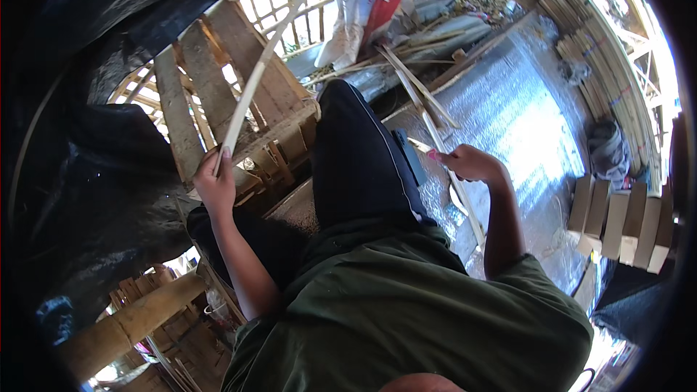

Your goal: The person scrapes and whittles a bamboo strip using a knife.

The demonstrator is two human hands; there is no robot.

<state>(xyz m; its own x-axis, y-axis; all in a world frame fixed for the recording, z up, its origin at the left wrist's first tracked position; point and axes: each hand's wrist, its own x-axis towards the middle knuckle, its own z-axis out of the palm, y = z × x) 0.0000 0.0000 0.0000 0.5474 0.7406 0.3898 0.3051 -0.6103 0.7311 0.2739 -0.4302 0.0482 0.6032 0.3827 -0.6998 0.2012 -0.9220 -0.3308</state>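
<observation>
My left hand (215, 183) is closed around the lower part of a long pale bamboo strip (250, 91), which slants up and away to the far side. My right hand (472, 164) grips a small knife (419, 145) with a pinkish handle; its light blade points left toward my thigh, apart from the strip. A dark phone-like slab (409, 156) lies against my raised leg, close to the blade. Below my right hand, another long strip (475, 221) rests on the silvery sheet (486, 94).
A wooden slatted crate or bench (207, 65) stands at the far left. A white and red sack (356, 18) sits beyond my knee, near loose bamboo strips (417, 91). Bundled slats (592, 65) line the right side, above a row of brown blocks (617, 218). Black plastic sheeting (87, 167) hangs left.
</observation>
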